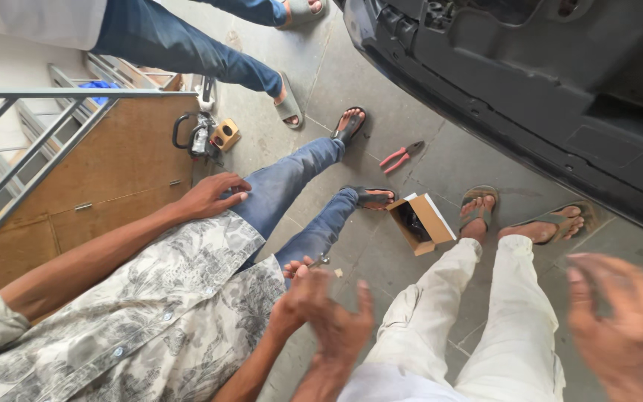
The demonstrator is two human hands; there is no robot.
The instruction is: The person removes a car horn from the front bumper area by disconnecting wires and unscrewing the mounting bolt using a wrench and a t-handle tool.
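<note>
Two hands frame a huddle on the stone floor [381, 97] beside a dark vehicle body [522, 67]: the wearer's left hand [340, 327], fingers loosely spread and gripping nothing visible, lies against a seated co-worker's hand [298, 286], seemingly to steady it. That hand pinches a small metal part [320, 260] near centre, just above the co-worker's knee. The part is too small to read well; its long axis appears to run near-left to far-right. The wearer's right hand [626, 327], blurred at near right, is wide open and empty. An open cardboard box [427, 221] sits just right of the part, mouth up, probably kept within reach. Red-handled pliers [402, 157] lie farther off, jaws pointing far-right. The co-worker's other hand [213, 195] braces on a thigh.
</note>
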